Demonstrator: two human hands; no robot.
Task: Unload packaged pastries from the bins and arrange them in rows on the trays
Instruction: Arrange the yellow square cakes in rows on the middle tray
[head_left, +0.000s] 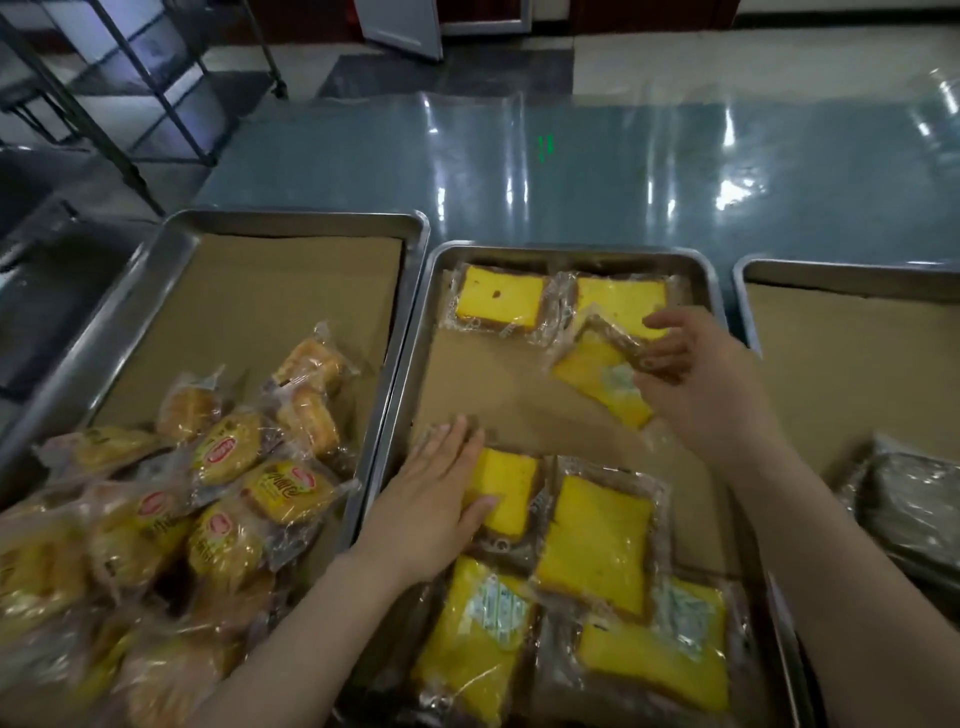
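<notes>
The middle metal tray (571, 250), lined with brown paper, holds two wrapped yellow cake slices side by side along its far edge, one at the left (497, 299) and one at the right (621, 300). My right hand (691, 374) grips a third wrapped slice (597, 374), tilted, just below the right one. My left hand (436, 499) lies flat with straight fingers on another wrapped slice (506, 491) lower in the tray. Several more wrapped yellow slices (597, 540) are heaped at the tray's near end.
The left tray (296, 221) carries a loose pile of several wrapped golden pastries (228, 493) on brown paper. The right tray (841, 267) has brown paper and dark wrapped packs (914, 499) at its near side. A shiny green tabletop (571, 171) extends beyond; a metal rack (130, 78) stands far left.
</notes>
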